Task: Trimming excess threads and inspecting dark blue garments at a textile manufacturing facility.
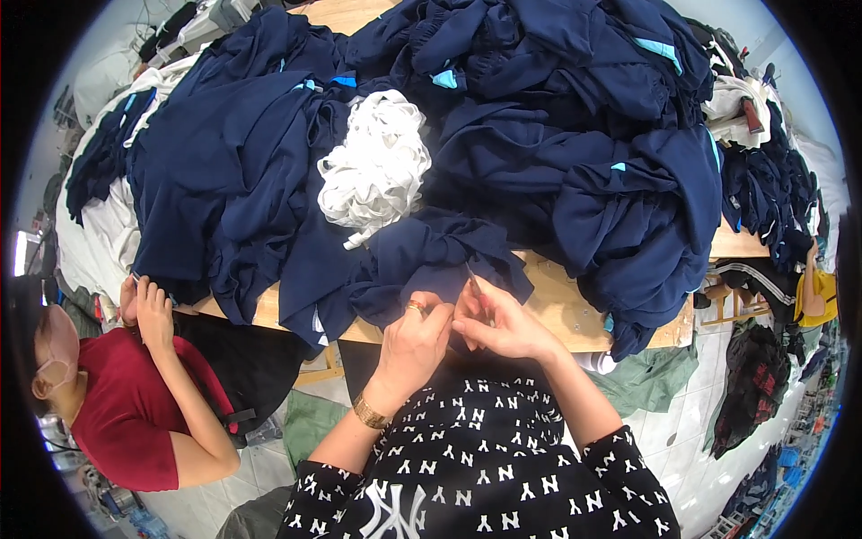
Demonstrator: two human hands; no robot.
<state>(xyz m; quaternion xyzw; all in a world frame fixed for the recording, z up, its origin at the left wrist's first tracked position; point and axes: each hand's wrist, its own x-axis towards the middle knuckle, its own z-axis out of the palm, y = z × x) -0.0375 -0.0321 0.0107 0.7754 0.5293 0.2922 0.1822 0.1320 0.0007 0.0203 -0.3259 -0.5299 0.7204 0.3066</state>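
Note:
My left hand [415, 343] is closed in a pinch at the near edge of the table; whatever its fingertips hold is too small or hidden to make out. Close against it, my right hand [505, 329] is closed around a small pair of thread snips [474, 282], with the narrow blade pointing away from me and most of the tool covered by my fingers. Just beyond both hands lies a bunched navy garment [404, 260]. A tangled heap of white elastic band [377, 166] sits behind it, one loose end trailing toward me.
Large navy garment piles with light blue trim stand at the left [224, 171] and right [628, 198] of the wooden table [566, 301]. A person in a red top [126, 404] works at the left edge. Someone in yellow [815, 296] is far right. Green cloth [655, 377] lies on the floor.

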